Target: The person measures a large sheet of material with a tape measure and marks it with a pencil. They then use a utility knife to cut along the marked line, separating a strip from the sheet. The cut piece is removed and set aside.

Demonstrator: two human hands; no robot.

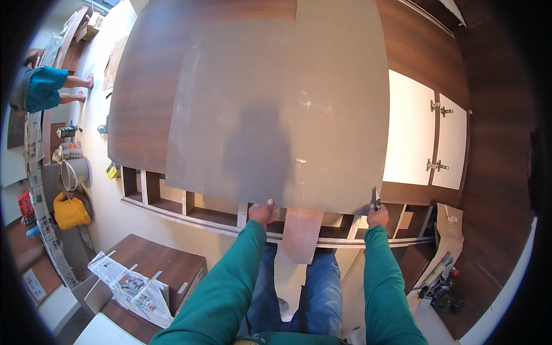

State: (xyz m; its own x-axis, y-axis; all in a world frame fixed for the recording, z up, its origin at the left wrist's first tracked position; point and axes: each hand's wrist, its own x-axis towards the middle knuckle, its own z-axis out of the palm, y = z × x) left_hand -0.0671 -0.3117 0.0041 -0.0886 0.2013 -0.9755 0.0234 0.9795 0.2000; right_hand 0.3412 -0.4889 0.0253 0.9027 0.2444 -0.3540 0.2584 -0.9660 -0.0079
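Note:
A large grey sheet (pixel 322 69) with pale scuffs lies over brown wood-grain boards, my shadow across it. At its near edge my left hand (pixel 263 213) is closed, thumb on top and the other fingers mostly hidden below. My right hand (pixel 377 217) is closed around a small dark knife-like tool (pixel 376 199), which points up at the sheet's near right corner. The tool's exact kind is hard to make out. Between my hands, a reddish-brown strip (pixel 302 236) sticks out from under the sheet and hangs over the wooden frame (pixel 218 229).
White panels with metal hinges (pixel 436 165) lie right of the sheet. A brown cabinet (pixel 172 259) with newspaper on it stands lower left. Tools (pixel 443 282) lie lower right. Farther left are a bucket (pixel 75 173), a yellow bundle (pixel 71 210) and a person in teal shorts (pixel 45 89).

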